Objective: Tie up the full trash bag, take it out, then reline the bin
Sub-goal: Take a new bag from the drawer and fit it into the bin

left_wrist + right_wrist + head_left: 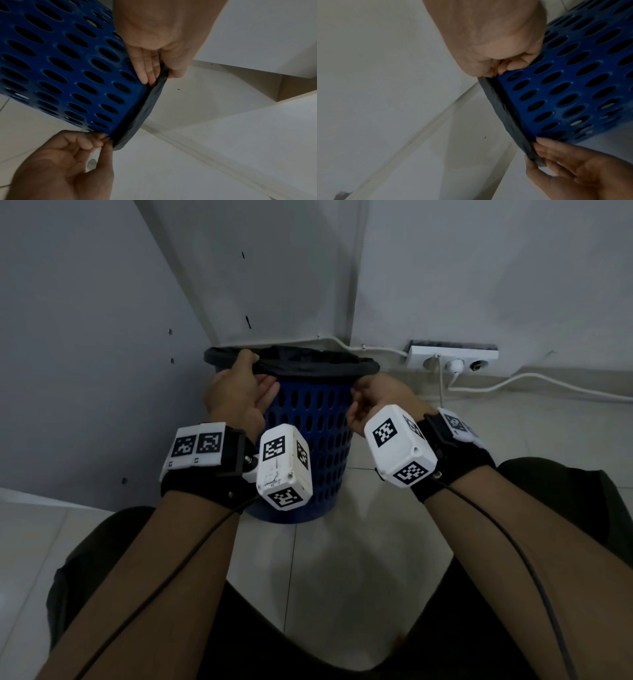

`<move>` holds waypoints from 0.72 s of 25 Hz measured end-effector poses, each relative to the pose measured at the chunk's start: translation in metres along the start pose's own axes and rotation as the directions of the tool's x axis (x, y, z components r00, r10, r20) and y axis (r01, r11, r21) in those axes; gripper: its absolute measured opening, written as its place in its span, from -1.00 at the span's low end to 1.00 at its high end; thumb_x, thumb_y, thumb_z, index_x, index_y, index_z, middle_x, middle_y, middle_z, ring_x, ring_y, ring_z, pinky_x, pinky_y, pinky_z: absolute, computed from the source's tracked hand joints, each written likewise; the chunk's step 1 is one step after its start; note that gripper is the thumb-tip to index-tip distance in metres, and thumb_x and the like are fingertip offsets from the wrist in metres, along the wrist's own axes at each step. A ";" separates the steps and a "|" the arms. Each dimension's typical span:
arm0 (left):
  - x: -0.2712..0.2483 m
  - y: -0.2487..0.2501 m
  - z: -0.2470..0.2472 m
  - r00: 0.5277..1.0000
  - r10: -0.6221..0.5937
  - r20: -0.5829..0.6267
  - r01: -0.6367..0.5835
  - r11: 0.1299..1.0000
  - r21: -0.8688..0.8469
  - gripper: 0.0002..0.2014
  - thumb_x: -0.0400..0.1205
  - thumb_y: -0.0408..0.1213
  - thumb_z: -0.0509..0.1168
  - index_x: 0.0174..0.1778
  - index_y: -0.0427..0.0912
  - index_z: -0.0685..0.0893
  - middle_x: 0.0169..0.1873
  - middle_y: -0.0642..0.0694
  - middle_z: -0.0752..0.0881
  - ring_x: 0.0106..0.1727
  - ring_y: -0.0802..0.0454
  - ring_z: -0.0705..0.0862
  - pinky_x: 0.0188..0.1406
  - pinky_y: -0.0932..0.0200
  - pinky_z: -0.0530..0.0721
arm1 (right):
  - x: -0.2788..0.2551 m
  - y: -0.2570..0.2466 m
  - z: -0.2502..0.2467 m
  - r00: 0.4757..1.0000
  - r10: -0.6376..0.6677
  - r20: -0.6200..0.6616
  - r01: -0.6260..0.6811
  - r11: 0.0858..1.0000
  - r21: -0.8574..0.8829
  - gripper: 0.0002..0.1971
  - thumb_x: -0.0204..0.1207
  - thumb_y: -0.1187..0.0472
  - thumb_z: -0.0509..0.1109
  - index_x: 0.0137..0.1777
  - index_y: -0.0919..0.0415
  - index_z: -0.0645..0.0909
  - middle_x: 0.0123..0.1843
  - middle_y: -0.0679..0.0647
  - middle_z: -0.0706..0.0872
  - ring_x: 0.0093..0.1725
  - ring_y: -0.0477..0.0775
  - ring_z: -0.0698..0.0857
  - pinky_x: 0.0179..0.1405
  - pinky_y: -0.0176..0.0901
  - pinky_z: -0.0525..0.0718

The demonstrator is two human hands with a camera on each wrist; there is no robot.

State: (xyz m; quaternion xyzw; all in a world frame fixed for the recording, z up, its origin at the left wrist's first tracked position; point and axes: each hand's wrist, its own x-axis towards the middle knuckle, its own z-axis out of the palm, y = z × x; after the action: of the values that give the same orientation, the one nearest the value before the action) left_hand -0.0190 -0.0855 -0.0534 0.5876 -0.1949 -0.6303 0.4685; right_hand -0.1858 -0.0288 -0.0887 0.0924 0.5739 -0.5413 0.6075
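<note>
A blue perforated bin (308,440) stands on the floor in a corner. A black trash bag (308,368) lines it, its edge rolled over the rim. My left hand (263,371) pinches that rolled edge on the rim's left side, thumb on top and fingers beneath. My right hand (359,390) pinches the edge on the right side with curled fingers. In the left wrist view the left hand (157,77) and the right hand (106,140) both hold the bag (145,108) against the bin (60,67). The right wrist view shows the right hand (496,71), the left hand (534,152) and the bag (501,115).
A white power strip (452,357) with plugs and white cables (513,383) lies on the floor to the right of the bin. A white cabinet panel (85,337) stands close on the left, walls behind. My knees flank the tiled floor (325,577) in front.
</note>
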 end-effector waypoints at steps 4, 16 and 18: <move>0.000 0.000 0.003 1.000 0.012 0.005 -0.012 1.000 -0.010 -0.60 0.60 -0.29 0.43 0.32 -0.36 0.63 -0.25 -0.16 0.73 -0.35 0.07 0.78 -0.41 0.27 0.77 | -0.008 0.005 0.000 0.998 0.020 0.056 -0.036 0.952 0.303 -0.85 0.65 0.27 0.27 -0.18 0.22 0.54 -0.33 0.03 0.69 -0.41 -0.10 0.66 -0.34 -0.30 0.45; -0.009 -0.010 0.008 0.994 -0.038 0.105 0.040 0.999 -0.011 -0.77 0.68 -0.19 0.39 0.16 -0.25 0.65 -0.12 -0.16 0.77 -0.14 0.06 0.79 -0.17 0.23 0.83 | -0.018 0.007 0.017 0.990 -0.068 0.122 0.057 0.994 0.090 -0.84 0.54 0.15 0.53 -0.19 0.14 0.62 -0.52 -0.10 0.64 -0.47 -0.22 0.59 -0.43 -0.36 0.44; -0.004 -0.006 0.008 0.996 -0.023 0.083 0.025 0.999 -0.027 -0.86 0.71 -0.25 0.34 0.05 -0.27 0.65 -0.19 -0.17 0.77 -0.20 0.03 0.79 -0.21 0.21 0.83 | -0.020 0.009 0.010 0.989 -0.078 0.124 0.071 0.996 0.058 -0.82 0.53 0.04 0.53 -0.14 0.14 0.66 -0.40 -0.10 0.70 -0.39 -0.20 0.65 -0.37 -0.34 0.51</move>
State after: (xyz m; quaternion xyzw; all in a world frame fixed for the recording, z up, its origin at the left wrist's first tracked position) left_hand -0.0292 -0.0811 -0.0541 0.5566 -0.1983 -0.6624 0.4605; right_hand -0.1677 -0.0218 -0.0742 0.0527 0.5228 -0.5835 0.6192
